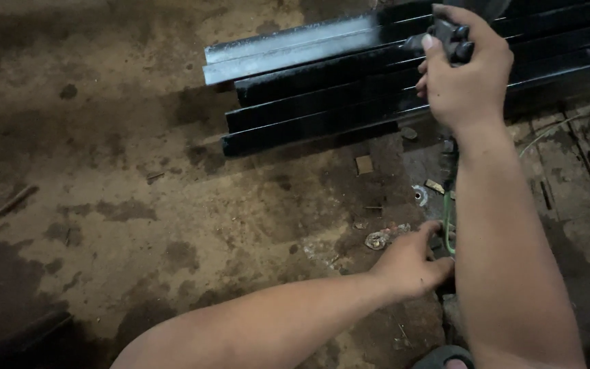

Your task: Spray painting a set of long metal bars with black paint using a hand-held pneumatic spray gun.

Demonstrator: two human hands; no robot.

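Head view: dirty concrete floor (138, 225), stained dark in patches, bits of scrap scattered about. At 12 to 2 o'clock a stack of long metal bars (322, 102) lies flat, running off the right edge. Most bars are black and glossy; the top one shows a bare grey stretch (288, 48) at its left end, so I judge the black coat mostly on and that end not yet covered.

My right hand (466, 82) is at 1 o'clock, over the bars, fist closed around a small dark spray tool (448, 37), thumb on top. The tool's nozzle end is blurred, so I cannot tell if anything is coming out. A thin green hose (448, 222) drops from near the wrist down toward 4 o'clock.

My left hand (411, 263) is at 5 o'clock, low on the floor, fingers curled down beside the hose. It looks pinched on or next to the hose, but the right forearm hides the fingertips, so I cannot tell if it really grips.

Small junk near the left hand: a crumpled shiny scrap (378, 239) just beside it, a small round metal piece (419, 195) above, a little square chip (364, 164) near the bar ends. A stick (16, 199) lies at 9 o'clock, well apart. A sandal toe (445, 357) shows at 6 o'clock.
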